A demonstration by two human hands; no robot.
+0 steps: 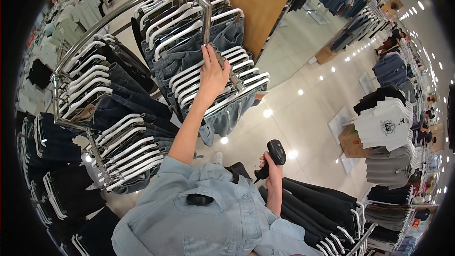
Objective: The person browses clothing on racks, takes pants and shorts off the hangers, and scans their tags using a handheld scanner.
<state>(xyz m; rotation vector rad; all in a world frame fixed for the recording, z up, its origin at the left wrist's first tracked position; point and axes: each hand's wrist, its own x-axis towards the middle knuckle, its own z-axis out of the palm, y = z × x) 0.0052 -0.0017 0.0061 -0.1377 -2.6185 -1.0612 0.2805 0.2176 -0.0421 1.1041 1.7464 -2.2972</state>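
My left hand (214,77) reaches forward over a row of white hangers (211,73) bearing blue denim garments (227,114). Its fingers are stretched out and lie on the chrome rail (207,23) where it bends down; they do not wrap round anything that I can see. Held low in front of my body, to the right, my right hand (272,176) is closed round the handle of a black barcode scanner (276,152). The scanner's head points up and away from me.
A curved chrome rack (113,16) carries more jeans on white hangers (125,147) at left. Black trousers (317,204) hang close at my lower right. Beyond the shiny tiled floor (303,109) are a cardboard box (353,141) and racks of T-shirts (385,124). A mirror (303,28) stands ahead.
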